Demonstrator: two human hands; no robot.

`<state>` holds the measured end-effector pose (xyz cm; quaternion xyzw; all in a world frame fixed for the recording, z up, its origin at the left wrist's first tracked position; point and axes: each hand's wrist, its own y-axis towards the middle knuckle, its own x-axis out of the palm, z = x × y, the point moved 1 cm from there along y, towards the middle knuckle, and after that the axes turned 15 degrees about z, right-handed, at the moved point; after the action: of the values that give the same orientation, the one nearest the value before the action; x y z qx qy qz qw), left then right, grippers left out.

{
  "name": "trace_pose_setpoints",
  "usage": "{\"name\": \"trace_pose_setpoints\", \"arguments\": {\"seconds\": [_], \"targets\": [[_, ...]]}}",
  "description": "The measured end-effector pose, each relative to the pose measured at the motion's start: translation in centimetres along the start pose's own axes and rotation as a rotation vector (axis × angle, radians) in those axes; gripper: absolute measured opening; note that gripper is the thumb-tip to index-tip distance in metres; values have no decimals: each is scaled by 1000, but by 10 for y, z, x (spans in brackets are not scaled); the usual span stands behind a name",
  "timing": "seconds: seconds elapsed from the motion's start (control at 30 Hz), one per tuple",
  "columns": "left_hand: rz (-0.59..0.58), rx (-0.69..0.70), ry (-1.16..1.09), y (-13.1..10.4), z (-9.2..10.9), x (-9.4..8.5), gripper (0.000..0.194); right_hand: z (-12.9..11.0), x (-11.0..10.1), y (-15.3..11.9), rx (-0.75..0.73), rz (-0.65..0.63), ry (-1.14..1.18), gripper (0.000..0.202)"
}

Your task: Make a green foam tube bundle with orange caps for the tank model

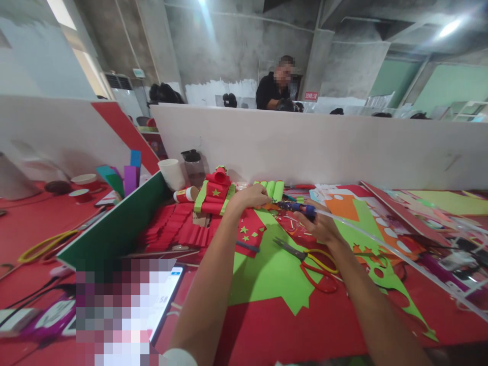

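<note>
My right hand (322, 223) is wrapped round a dark blue hot glue gun (295, 207), its nozzle pointing left. A long clear glue stick (366, 234) trails from the gun's back toward the lower right. My left hand (253, 195) is just left of the nozzle, fingers pinched together; what they hold is hidden. Beside it stands a red and green paper piece (216, 192) with a yellow star. Below the hands lie a red paper sheet with small stars (249, 231) and a bright green sheet (263, 277). Scissors (305, 254) with red and yellow handles rest open on the green sheet.
Folded red paper strips (168, 226) are left of my arm, by a green divider board (118, 218). A phone (165, 300) lies near the front. Cut paper scraps (381, 269) cover the right side. A white partition (305, 147) closes the back; a person (272, 91) is beyond it.
</note>
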<state>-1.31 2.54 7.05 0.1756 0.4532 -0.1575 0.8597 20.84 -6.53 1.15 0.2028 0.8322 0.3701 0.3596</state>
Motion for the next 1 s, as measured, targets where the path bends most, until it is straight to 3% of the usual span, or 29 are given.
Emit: {"name": "trace_pose_setpoints", "arguments": {"seconds": [1.0], "targets": [[-23, 56, 28, -2, 6, -1, 12, 5, -1, -1, 29, 93, -88, 34]]}}
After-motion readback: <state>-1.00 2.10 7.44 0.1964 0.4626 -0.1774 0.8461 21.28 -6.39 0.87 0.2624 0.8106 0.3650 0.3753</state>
